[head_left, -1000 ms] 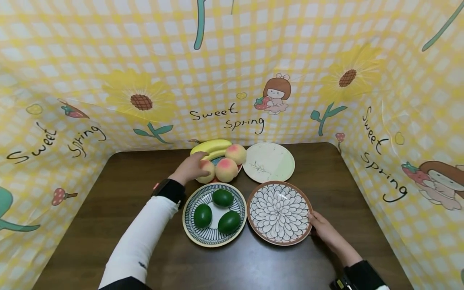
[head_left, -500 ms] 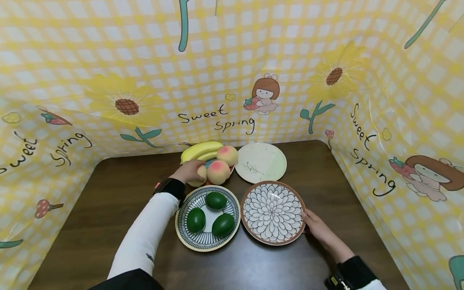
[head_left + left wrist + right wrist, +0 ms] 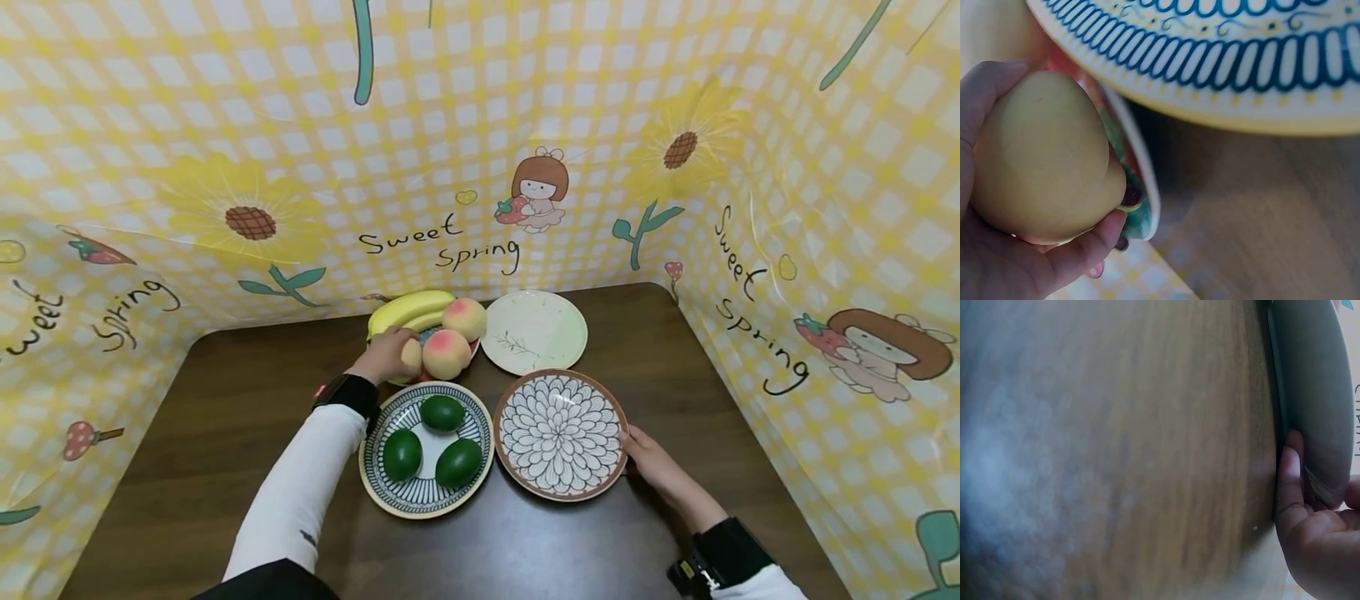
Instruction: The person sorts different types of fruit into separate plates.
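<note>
My left hand [image 3: 381, 357] has its fingers and thumb curled round a peach [image 3: 1047, 156] at the left side of a colourful plate [image 3: 1147, 203]. Two more peaches, one nearer [image 3: 447, 354] and one farther [image 3: 464, 319], lie there beside yellow bananas [image 3: 408, 312]. With the thumb above and fingers beneath, my right hand [image 3: 667, 473] pinches the right rim of a brown-edged, petal-patterned plate [image 3: 558, 433]. That plate's pale underside [image 3: 1316, 394] shows in the right wrist view.
A blue-and-white patterned plate [image 3: 372, 475] bears three dark green avocado-like fruits [image 3: 459, 463], close in front of the peaches. Behind the petal-patterned plate lies a pale green plate [image 3: 555, 333]. Checked yellow cloth [image 3: 420, 150] walls the back and sides of the brown table [image 3: 247, 400].
The head view has swung slightly right, so everything sits farther left in it. My left hand has closed round the left peach. My right hand keeps its hold on the petal-patterned plate.
</note>
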The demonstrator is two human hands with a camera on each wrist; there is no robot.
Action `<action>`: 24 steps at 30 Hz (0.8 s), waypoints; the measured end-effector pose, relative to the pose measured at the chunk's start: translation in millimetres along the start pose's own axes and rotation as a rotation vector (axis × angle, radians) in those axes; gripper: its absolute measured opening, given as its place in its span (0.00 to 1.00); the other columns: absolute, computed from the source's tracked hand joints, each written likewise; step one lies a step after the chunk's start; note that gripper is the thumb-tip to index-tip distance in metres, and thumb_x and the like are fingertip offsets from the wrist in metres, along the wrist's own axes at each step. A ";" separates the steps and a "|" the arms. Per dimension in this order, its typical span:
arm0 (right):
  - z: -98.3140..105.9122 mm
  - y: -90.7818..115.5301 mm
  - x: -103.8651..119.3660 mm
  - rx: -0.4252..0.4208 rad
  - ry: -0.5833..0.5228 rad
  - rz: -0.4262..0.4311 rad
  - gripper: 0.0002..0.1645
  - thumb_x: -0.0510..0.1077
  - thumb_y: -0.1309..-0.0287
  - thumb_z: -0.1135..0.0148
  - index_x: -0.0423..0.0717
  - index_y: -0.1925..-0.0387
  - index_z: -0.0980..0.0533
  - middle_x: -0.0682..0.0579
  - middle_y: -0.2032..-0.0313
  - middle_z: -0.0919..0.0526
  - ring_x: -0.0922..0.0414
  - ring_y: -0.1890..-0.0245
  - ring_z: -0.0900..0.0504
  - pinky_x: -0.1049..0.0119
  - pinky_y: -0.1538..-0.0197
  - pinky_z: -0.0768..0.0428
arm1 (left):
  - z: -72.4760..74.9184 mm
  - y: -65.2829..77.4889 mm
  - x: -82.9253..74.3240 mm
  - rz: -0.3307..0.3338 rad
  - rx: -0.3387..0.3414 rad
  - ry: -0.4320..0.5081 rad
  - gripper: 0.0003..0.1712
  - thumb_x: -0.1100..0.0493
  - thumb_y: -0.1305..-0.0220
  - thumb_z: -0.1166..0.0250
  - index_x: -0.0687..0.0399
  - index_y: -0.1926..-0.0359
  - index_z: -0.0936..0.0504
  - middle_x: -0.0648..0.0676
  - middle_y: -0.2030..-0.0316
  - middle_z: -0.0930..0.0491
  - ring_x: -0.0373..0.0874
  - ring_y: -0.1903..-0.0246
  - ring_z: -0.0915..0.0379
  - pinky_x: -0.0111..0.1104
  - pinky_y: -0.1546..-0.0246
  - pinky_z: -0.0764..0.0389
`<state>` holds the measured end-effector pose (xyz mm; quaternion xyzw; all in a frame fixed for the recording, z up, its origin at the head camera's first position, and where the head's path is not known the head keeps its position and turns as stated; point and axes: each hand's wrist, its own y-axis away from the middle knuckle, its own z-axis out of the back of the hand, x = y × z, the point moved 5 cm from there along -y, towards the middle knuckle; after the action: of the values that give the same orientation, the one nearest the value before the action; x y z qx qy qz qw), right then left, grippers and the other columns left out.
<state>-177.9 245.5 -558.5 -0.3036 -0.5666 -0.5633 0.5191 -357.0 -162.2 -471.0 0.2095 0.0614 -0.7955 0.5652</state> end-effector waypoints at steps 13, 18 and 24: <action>0.8 -1.1 1.8 0.047 0.003 0.002 0.31 0.42 0.18 0.69 0.19 0.29 0.49 0.25 0.45 0.25 0.68 0.60 0.21 0.70 0.54 0.20 | 35.6 20.7 -19.1 -0.013 -0.054 -0.011 0.37 0.57 0.44 0.28 0.66 0.35 0.28 0.74 0.33 0.33 0.76 0.37 0.38 0.64 0.37 0.32; 0.6 -0.2 1.0 0.052 -0.007 0.005 0.31 0.42 0.18 0.69 0.19 0.29 0.49 0.26 0.46 0.24 0.69 0.61 0.21 0.70 0.54 0.20 | 38.8 24.3 -37.3 -0.053 -0.074 -0.013 0.37 0.59 0.46 0.28 0.66 0.35 0.27 0.73 0.33 0.31 0.75 0.33 0.38 0.63 0.32 0.35; 0.4 0.7 2.7 0.049 -0.015 0.014 0.30 0.43 0.18 0.69 0.19 0.30 0.48 0.26 0.47 0.24 0.69 0.61 0.21 0.71 0.55 0.20 | 35.5 28.8 -91.0 -0.185 -0.117 -0.004 0.38 0.59 0.48 0.25 0.66 0.36 0.25 0.71 0.35 0.28 0.69 0.33 0.33 0.59 0.31 0.33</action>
<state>-178.1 245.3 -555.7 -0.2988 -0.5820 -0.5433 0.5262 -314.9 -104.8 -398.2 0.1680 0.1255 -0.8398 0.5008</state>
